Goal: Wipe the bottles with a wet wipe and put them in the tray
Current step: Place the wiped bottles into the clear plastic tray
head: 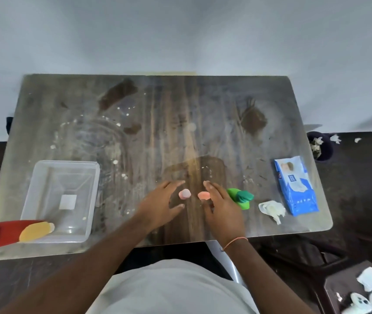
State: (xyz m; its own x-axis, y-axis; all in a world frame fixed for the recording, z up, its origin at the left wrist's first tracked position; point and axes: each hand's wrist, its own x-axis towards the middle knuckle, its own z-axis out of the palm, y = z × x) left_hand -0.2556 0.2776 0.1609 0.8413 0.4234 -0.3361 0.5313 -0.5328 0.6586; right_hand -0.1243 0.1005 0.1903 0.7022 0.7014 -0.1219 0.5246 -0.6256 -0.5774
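Note:
Two small bottles stand between my hands near the table's front: one with a pink cap [184, 194], one with an orange cap [203, 195]. My left hand [162, 205] is open, fingers spread beside the pink one. On the other side, my right hand [221, 206] is open against the orange one. A green bottle [240, 197] stands just right of my right hand. The clear plastic tray [44, 177] sits at the front left. A red bottle with a yellow cap [15, 232] stands at the tray's near left corner. A crumpled wet wipe [272, 210] lies at the right.
A blue pack of wipes [296, 184] lies by the table's right edge. A dark bin [319, 146] with used wipes stands on the floor past that edge. The wooden table [158, 123] shows smears and white crumbs. A side stand [361, 293] with white scraps is at the lower right.

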